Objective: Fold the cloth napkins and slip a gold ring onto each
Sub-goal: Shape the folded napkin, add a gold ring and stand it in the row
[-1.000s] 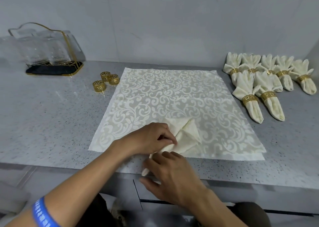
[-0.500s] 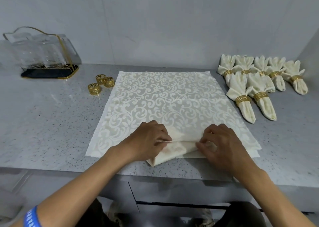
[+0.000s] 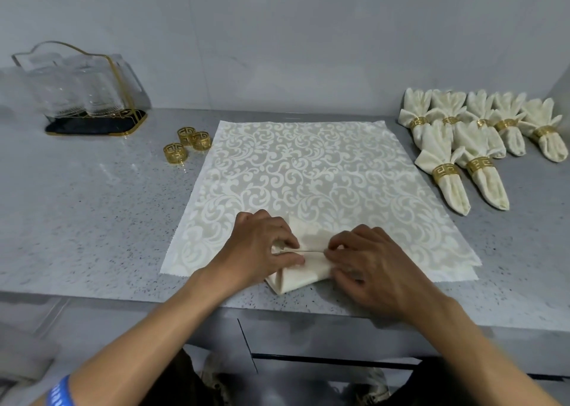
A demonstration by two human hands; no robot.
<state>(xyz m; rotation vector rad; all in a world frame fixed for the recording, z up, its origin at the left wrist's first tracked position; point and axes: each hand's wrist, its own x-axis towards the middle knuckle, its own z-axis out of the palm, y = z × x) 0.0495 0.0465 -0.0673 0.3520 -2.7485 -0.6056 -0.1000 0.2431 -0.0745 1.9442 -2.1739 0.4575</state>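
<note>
Two hands work at the lower middle of the frame: the left hand and the right hand each pinch a cream cloth napkin, their grip clamped on its folded layers with curled fingers and thumbs. The napkin lies partly folded at the near edge of a patterned placemat spread flat on the grey speckled surface, its lower corner poking past the mat's edge. Three loose gold rings stand close together just left of the mat's far corner. At the right of the frame, seven finished napkins lie in two rows, each banded with a gold ring. In the upper left sits a gold-trimmed rack of clear glasses. A blue wristband shows at the lower left.
</note>
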